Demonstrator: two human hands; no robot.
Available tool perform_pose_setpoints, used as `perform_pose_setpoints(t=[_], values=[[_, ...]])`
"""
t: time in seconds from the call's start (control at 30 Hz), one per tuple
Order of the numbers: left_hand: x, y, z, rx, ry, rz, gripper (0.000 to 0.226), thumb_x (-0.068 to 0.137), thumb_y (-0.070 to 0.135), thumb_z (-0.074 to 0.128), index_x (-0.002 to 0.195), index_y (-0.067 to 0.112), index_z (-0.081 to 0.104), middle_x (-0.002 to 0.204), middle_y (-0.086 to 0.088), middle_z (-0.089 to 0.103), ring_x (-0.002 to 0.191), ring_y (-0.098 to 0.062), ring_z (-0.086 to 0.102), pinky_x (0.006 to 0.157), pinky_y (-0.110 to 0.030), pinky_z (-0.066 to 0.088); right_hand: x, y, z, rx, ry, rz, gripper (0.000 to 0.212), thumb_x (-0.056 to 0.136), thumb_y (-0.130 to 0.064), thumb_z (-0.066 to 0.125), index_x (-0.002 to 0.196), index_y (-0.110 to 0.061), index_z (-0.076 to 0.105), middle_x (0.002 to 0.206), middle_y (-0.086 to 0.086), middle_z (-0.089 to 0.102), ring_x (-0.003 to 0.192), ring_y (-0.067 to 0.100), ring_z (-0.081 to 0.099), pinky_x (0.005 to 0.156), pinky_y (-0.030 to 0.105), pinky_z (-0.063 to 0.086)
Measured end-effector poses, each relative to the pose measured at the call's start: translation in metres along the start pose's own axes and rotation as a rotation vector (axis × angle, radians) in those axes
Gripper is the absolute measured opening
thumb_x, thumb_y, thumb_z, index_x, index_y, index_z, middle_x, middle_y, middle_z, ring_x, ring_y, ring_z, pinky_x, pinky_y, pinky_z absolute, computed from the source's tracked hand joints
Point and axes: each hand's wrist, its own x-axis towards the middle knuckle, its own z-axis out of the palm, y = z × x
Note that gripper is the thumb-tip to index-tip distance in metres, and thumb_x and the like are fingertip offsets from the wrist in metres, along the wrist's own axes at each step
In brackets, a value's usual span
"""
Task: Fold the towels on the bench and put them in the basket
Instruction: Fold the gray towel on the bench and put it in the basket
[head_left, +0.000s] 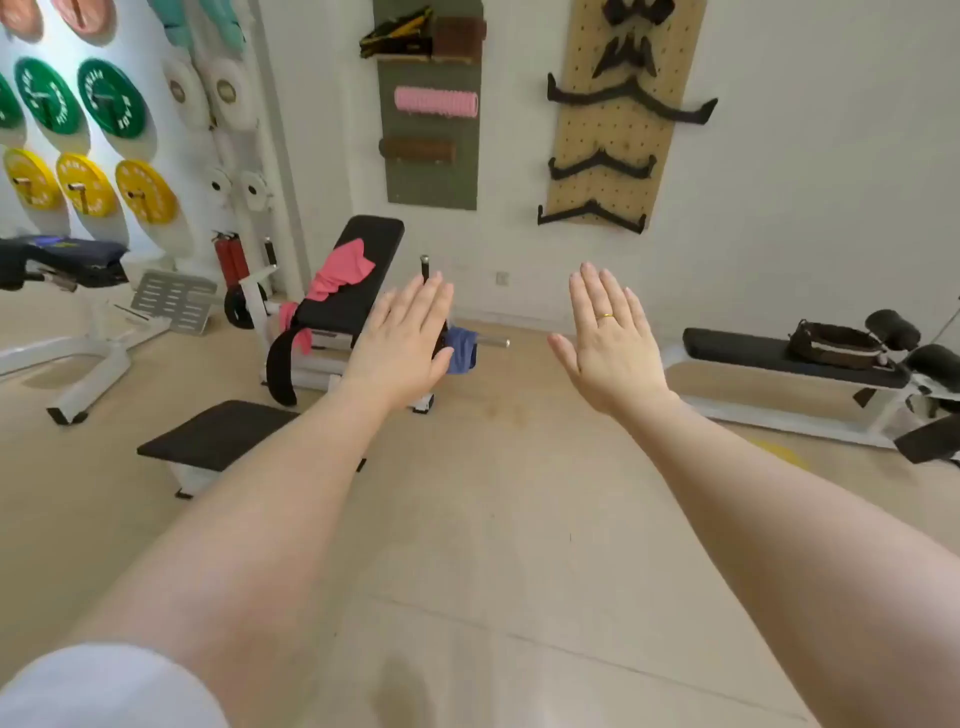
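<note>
Towels lie well ahead of you, none in your grasp. Nearest the camera, your white sleeve (104, 686) fills the lower left corner, and both forearms reach forward over the pale floor (493, 519). Your left hand (402, 345) is held flat, back toward you, fingers straight and close together, touching nothing. Your right hand (610, 343) is likewise flat with straight fingers and the thumb spread to the left; a gold ring (604, 315) shows on one finger. The two hands are apart, with bare floor between them.

Past your left forearm stands a low flat bench (218, 434) with a black pad. Farther on is the inclined bench (358, 291), its black backrest tilted up toward the wall. A pink towel (340, 273) is draped across that backrest, crumpled. A second bit of pink cloth (293, 325) hangs at the bench's lower left side. A blue towel (462, 351) hangs on a metal bar just right of your left hand, partly hidden by it.

To the right, a long flat bench (753, 353) carries a dark basket (836, 343). On the far wall hang coloured weight plates (109, 98) and a pegboard (618, 114).
</note>
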Motion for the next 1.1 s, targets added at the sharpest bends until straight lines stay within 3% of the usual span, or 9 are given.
perform_pose_setpoints(t=[0.3, 0.47, 0.73, 0.93, 1.1], values=[[0.035, -0.043, 0.123, -0.012, -0.178, 0.031, 0.068, 0.097, 0.036, 0.034, 0.149, 0.011, -0.003, 0.158, -0.007, -0.006, 0.146, -0.021, -0.005, 0.117, -0.036, -0.005, 0.050, -0.010, 0.130, -0.055, -0.259, -0.099, 0.067, 0.099, -0.045, 0.021, 0.150, -0.010, -0.006, 0.160, 0.004, -0.007, 0.148, 0.020, -0.007, 0.119, 0.034, -0.006], [0.116, -0.120, 0.172, -0.025, -0.236, 0.010, 0.067, 0.098, 0.035, 0.033, 0.149, 0.012, -0.004, 0.158, -0.006, -0.006, 0.146, -0.021, -0.004, 0.118, -0.036, -0.002, 0.165, -0.030, 0.189, -0.008, -0.269, -0.118, 0.067, 0.099, -0.044, 0.024, 0.150, -0.010, -0.003, 0.160, 0.005, -0.003, 0.148, 0.021, -0.004, 0.119, 0.034, -0.004], [0.251, -0.242, 0.248, -0.021, -0.307, -0.115, 0.056, 0.095, 0.025, 0.041, 0.146, 0.012, 0.020, 0.157, -0.010, 0.004, 0.146, -0.026, -0.002, 0.118, -0.039, 0.005, 0.346, -0.065, 0.295, 0.073, -0.358, -0.101, 0.061, 0.101, -0.036, 0.026, 0.150, -0.010, 0.003, 0.159, 0.006, 0.008, 0.147, 0.021, 0.005, 0.119, 0.033, 0.003], [0.328, -0.289, 0.333, -0.073, -0.386, -0.198, 0.055, 0.095, 0.025, 0.040, 0.145, 0.012, 0.020, 0.156, -0.008, 0.012, 0.145, -0.026, 0.005, 0.117, -0.039, 0.011, 0.448, -0.055, 0.381, 0.163, -0.487, -0.110, 0.059, 0.100, -0.033, 0.032, 0.151, -0.015, 0.009, 0.158, 0.003, 0.012, 0.147, 0.021, 0.007, 0.118, 0.035, 0.014], [0.422, -0.349, 0.410, -0.032, -0.419, -0.225, 0.057, 0.096, 0.028, 0.040, 0.146, 0.012, 0.019, 0.156, -0.008, 0.013, 0.145, -0.026, 0.006, 0.117, -0.037, 0.010, 0.561, -0.038, 0.468, 0.143, -0.538, -0.147, 0.056, 0.099, -0.031, 0.035, 0.149, -0.013, 0.015, 0.157, 0.002, 0.015, 0.147, 0.022, 0.006, 0.117, 0.035, 0.013]])
